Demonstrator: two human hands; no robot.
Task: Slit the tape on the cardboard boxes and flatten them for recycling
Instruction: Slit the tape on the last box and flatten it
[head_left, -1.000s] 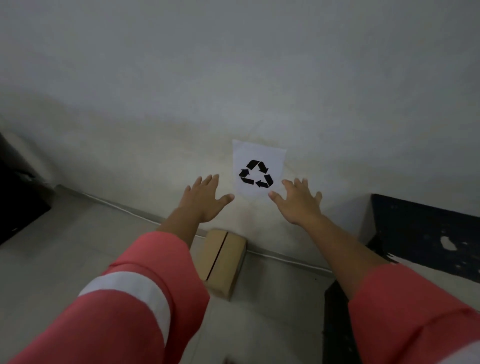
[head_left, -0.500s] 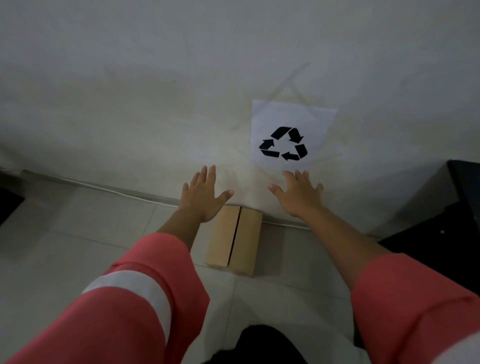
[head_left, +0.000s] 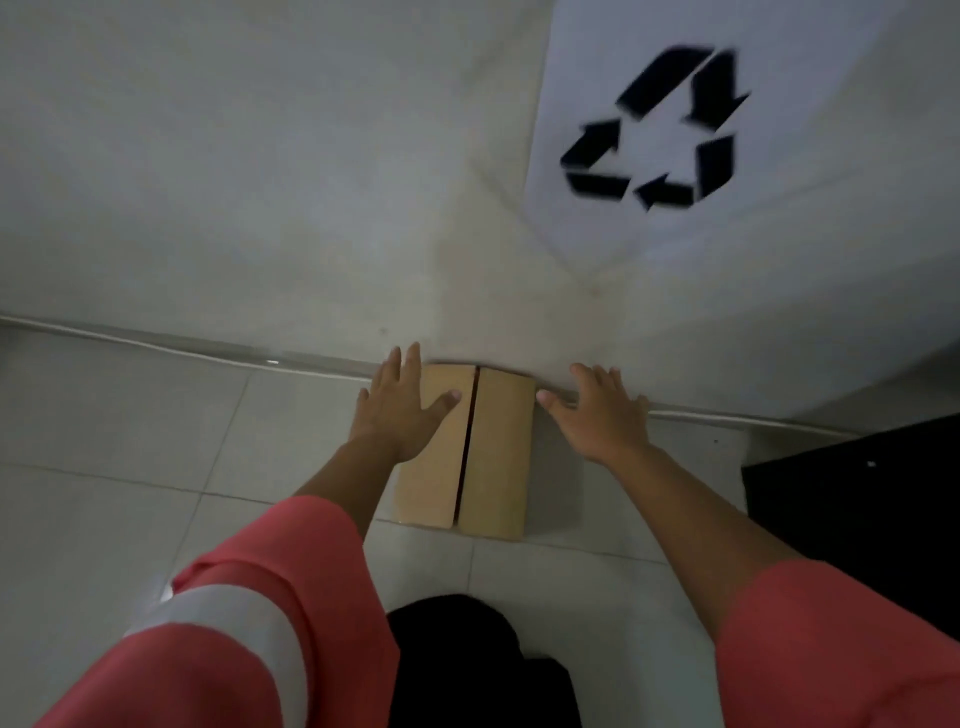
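Floor (head_left: 130, 441): pale square tiles, thin grout lines. Cardboard box (head_left: 493, 457) lies on it, left half partly under the left hand (head_left: 400, 410), just beside the right hand (head_left: 605, 415). White cord (head_left: 156, 345) runs beyond the fingertips. Black object (head_left: 857, 499) sits right of the right hand.

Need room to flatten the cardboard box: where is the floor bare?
Bare tiles lie left of the cardboard box, along the wall. Right is crowded: only a narrow strip between box and black object, under the right hand.
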